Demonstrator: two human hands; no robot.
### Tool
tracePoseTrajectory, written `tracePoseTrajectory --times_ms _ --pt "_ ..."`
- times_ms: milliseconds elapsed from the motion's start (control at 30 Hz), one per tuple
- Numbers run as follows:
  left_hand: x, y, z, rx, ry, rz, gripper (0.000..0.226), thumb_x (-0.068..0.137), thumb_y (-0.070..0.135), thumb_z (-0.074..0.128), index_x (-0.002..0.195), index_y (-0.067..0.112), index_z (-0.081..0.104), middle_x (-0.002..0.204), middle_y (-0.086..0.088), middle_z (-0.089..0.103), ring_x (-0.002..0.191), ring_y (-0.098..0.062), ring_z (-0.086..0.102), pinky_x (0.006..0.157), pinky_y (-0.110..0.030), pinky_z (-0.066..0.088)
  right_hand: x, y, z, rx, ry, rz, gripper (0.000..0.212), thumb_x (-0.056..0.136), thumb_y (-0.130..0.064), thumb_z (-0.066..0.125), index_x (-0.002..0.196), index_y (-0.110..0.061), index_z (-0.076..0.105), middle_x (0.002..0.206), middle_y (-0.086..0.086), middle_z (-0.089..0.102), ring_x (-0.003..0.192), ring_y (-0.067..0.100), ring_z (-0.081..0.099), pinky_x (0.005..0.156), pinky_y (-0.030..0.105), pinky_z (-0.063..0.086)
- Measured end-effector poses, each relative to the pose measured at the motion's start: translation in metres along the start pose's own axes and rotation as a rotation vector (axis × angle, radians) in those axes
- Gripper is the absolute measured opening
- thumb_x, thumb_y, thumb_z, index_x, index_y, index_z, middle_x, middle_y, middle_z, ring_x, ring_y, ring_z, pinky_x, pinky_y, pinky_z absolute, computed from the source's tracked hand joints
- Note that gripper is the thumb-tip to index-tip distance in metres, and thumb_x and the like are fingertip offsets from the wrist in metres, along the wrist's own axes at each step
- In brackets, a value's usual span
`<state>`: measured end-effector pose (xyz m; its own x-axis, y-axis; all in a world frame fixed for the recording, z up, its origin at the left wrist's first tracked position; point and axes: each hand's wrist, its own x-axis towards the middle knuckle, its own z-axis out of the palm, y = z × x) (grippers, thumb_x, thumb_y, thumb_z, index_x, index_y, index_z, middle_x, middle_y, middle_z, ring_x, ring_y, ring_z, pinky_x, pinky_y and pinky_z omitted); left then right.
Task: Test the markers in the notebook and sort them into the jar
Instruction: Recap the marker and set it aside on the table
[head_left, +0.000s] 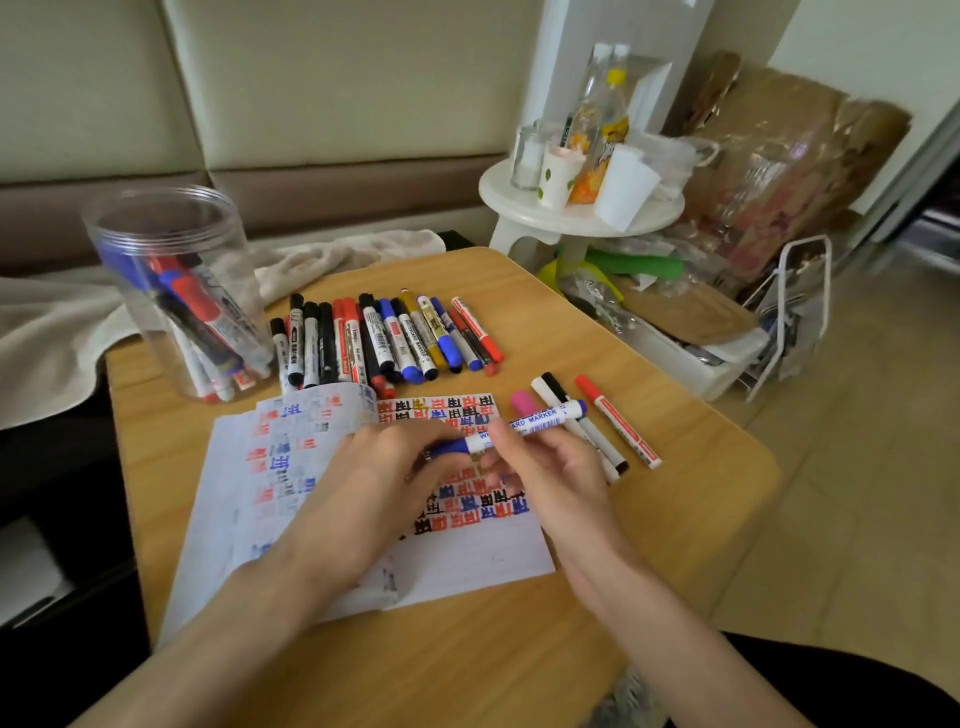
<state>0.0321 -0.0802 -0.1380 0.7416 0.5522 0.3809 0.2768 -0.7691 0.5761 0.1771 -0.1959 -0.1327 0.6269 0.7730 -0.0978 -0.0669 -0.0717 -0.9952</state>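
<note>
One blue marker (524, 423) held just over the notebook (467, 551) — left hand (384, 467) curled round its cap end, right hand (550, 467) pinching the barrel, likely to pull the cap for a test — jar (176, 291) back left, part filled.

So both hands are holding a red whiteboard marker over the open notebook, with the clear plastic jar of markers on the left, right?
Not quite. The head view shows the white whiteboard marker has blue ends, not red. Otherwise right: the left hand and right hand both hold it over the open notebook, and the clear plastic jar of markers stands on the left.
</note>
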Motion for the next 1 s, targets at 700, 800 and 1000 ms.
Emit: tracePoseTrajectory --times_ms 700,800,1000 --pt "-0.018 0.0 -0.01 -0.013 0.02 -0.025 0.031 0.092 0.054 0.056 0.11 0.032 0.069 0.083 0.021 0.067 0.076 -0.002 0.064 0.066 -0.019 0.052 -0.011 0.005 0.017 0.114 -0.024 0.006 0.022 0.094 -0.033 0.074 0.103 -0.013 0.078 0.092 0.009 0.079 0.086 0.016 0.074 0.082 0.027 0.058" --pt "-0.02 -0.005 -0.009 0.016 -0.019 -0.004 0.033 0.094 0.054 0.052 0.116 0.033 0.064 0.091 0.02 0.066 0.077 0.0 0.061 0.065 -0.018 0.049 -0.01 0.004 0.015 0.079 -0.033 -0.009 0.021 0.097 -0.029 0.071 0.106 -0.011 0.076 0.092 0.007 0.08 0.083 0.012 0.074 0.077 0.021 0.057" --pt "-0.023 -0.007 -0.006 0.06 -0.097 -0.015 0.028 0.1 0.057 0.042 0.096 0.034 0.057 0.076 0.018 0.059 0.066 -0.009 0.057 0.059 -0.026 0.045 -0.006 0.008 0.012 0.061 -0.086 -0.027 0.024 0.098 -0.028 0.069 0.11 -0.008 0.075 0.092 0.012 0.079 0.083 0.016 0.074 0.079 0.025 0.059"
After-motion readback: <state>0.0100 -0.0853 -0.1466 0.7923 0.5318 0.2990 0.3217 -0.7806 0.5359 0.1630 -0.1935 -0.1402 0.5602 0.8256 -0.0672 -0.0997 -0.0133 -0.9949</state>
